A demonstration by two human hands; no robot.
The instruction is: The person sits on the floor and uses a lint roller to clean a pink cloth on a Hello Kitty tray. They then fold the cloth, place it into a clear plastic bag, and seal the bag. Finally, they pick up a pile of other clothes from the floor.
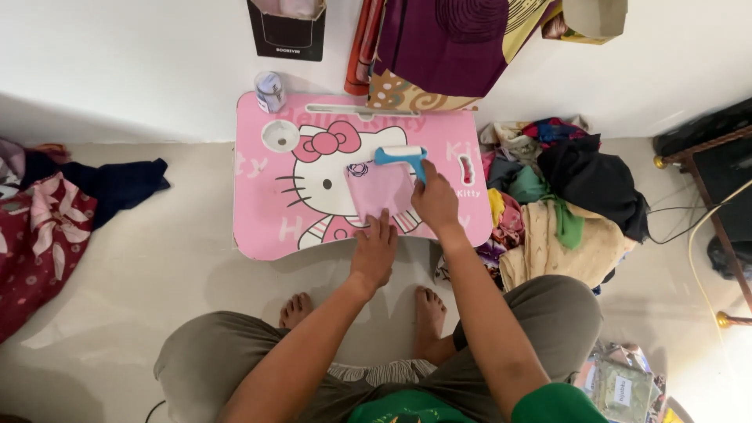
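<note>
The pink cloth [381, 190] lies flat on the middle of the small pink tabletop [262, 227], just right of the cartoon cat's face. The left hand [374, 252] presses its fingers down, spread, on the near edge of the cloth, so its grip is apart and flat. The right hand [435, 202] has its grip clamped on the blue handle of a lint roller [402, 155], whose white head rests at the far edge of the cloth.

To do this well, the left hand should keep the near edge pinned so the cloth does not bunch. The roller should run in straight, even passes with steady pressure. A heap of clothes [560, 204] lies to the right, and a small tape roll [270, 91] stands at the far left corner.
</note>
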